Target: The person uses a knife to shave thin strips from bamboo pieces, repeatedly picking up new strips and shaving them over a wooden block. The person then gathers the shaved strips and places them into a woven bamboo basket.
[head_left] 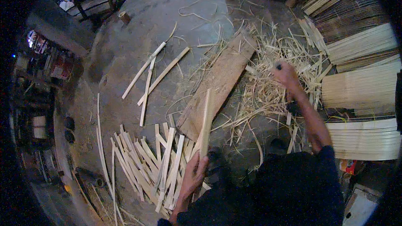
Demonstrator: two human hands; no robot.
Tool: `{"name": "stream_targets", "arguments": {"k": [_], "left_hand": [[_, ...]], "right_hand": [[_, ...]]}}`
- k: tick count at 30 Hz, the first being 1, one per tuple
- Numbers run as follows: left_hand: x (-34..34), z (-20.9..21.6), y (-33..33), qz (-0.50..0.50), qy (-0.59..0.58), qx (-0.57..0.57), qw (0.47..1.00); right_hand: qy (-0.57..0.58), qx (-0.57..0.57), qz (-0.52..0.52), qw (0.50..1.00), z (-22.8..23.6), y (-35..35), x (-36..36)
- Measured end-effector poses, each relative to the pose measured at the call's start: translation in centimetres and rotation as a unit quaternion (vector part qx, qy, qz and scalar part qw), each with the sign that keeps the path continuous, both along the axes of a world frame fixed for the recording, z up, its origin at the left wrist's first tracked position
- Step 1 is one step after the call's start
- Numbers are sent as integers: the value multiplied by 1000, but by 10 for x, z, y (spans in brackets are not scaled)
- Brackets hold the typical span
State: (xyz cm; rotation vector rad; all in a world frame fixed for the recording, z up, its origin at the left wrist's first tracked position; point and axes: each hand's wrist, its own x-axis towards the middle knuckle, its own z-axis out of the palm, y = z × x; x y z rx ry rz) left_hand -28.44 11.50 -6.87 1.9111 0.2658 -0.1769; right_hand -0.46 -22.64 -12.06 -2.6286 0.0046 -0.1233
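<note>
Dim, cool light falls from about eleven o'clock, leaving the floor grey and the person's dark clothing at six nearly featureless. The right hand is motion-blurred, straight edges bow outward, and the corners vignette to black.

Pale yellow bamboo strips, brown plank, grey floor, straw-coloured shavings.

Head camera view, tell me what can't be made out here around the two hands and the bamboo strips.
- Right hand: fist closed on a dark handle; the tool's working end is hidden by the fingers.
- Left hand grips an upright strip; its lower end is hidden behind the hand.
- Strip pile: its near edge is covered by the dark sleeve.
- Stacked slats: cut off by the right rim.
- Left-side shelves: too dark and blurred.
</note>
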Motion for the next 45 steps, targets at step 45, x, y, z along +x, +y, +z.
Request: {"name": "stream_targets", "arguments": {"k": [45], "left_hand": [[81, 23, 241, 399, -377, 40, 835]], "right_hand": [[293, 221, 56, 929, -93, 58, -162]]}}
